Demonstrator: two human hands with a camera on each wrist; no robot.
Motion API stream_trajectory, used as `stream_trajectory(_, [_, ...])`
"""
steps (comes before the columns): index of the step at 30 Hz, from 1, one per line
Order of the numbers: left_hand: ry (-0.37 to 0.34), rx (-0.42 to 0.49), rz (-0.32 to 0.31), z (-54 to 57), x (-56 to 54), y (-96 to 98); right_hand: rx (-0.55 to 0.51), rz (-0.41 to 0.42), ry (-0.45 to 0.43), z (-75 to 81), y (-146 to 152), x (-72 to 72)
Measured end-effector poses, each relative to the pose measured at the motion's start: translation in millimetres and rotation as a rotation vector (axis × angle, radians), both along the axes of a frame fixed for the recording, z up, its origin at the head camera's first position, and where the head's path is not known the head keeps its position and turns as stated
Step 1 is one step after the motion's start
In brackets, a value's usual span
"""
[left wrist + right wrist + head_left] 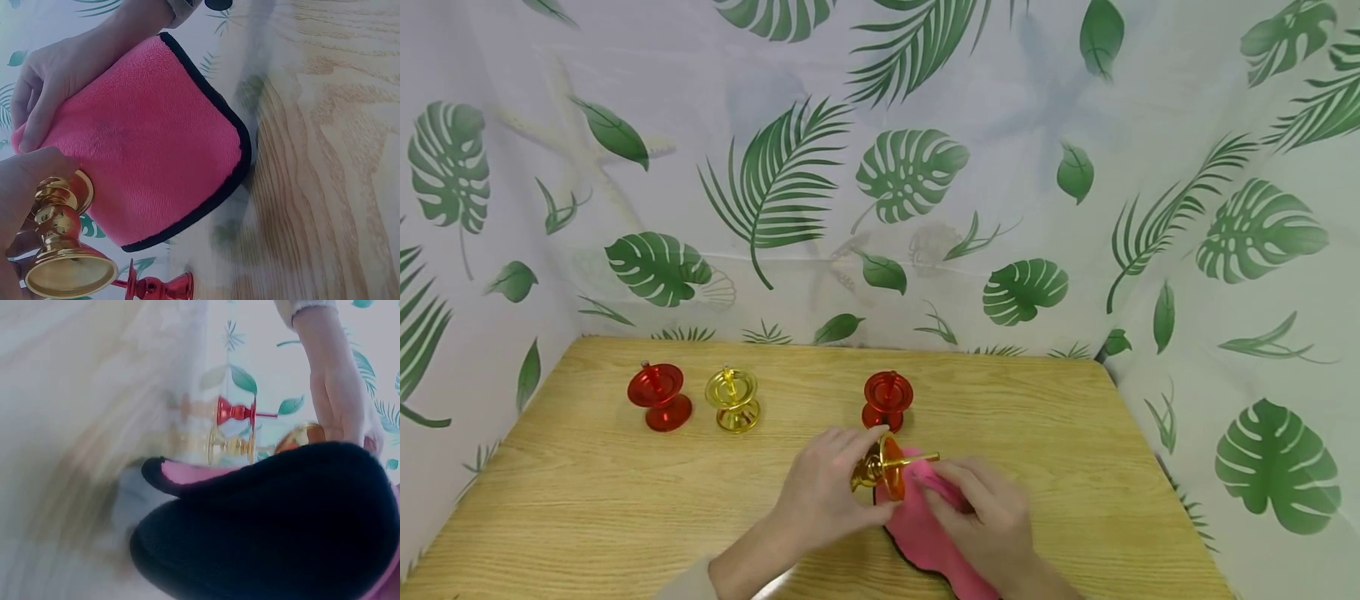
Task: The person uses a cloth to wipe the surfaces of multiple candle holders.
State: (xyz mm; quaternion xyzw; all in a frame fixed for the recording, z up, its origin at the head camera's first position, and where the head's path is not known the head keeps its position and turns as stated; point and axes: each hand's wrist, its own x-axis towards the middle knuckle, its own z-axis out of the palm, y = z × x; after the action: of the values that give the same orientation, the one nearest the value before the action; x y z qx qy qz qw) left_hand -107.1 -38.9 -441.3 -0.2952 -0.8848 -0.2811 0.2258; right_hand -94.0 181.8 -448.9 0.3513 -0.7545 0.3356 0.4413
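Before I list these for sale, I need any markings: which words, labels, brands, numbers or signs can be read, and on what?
None: no readable text or sign shows on the held gold holder, standing gold holder, left red holder, right red holder, pink cloth or leaf-patterned backdrop.

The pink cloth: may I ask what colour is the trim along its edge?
The trim looks black, and shows best in the left wrist view.

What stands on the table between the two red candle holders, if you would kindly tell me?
In the head view, a gold candle holder stands between them, nearer the leftmost red candle holder.
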Motion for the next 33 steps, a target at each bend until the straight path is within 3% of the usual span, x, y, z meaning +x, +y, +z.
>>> stream_trajectory(5, [0.119, -0.032, 0.001, -3.2, -0.2, 5.1, 0.011, -0.010, -0.084, -2.2, -16, 7.6])
stream_trajectory(8, [0.114, -0.012, 0.003, -4.6, 0.7, 5.7, 0.032, -0.014, -0.097, -3.2, -22, 10.8])
stream_trajectory(13, [-0.065, 0.077, -0.007, -2.4, 3.7, 1.1, 0.141, 0.024, 0.003, -5.2, -18, 8.0])
stream_trajectory(17, [-0.223, 0.145, -0.012, 3.0, 6.0, -4.1, 0.219, 0.108, 0.088, -6.1, -8, 0.1])
stream_trajectory(22, [-0.308, 0.170, -0.011, 8.6, 7.2, -6.2, 0.234, 0.210, 0.131, -7.9, 0, -10.1])
stream_trajectory(27, [-0.254, 0.141, -0.007, 8.3, 8.9, -3.0, 0.163, 0.217, 0.057, -10.1, -2, -7.7])
stream_trajectory(33, [-0.059, 0.078, 0.016, 1.4, 7.8, 2.5, 0.007, 0.203, -0.170, -5.6, -12, 3.3])
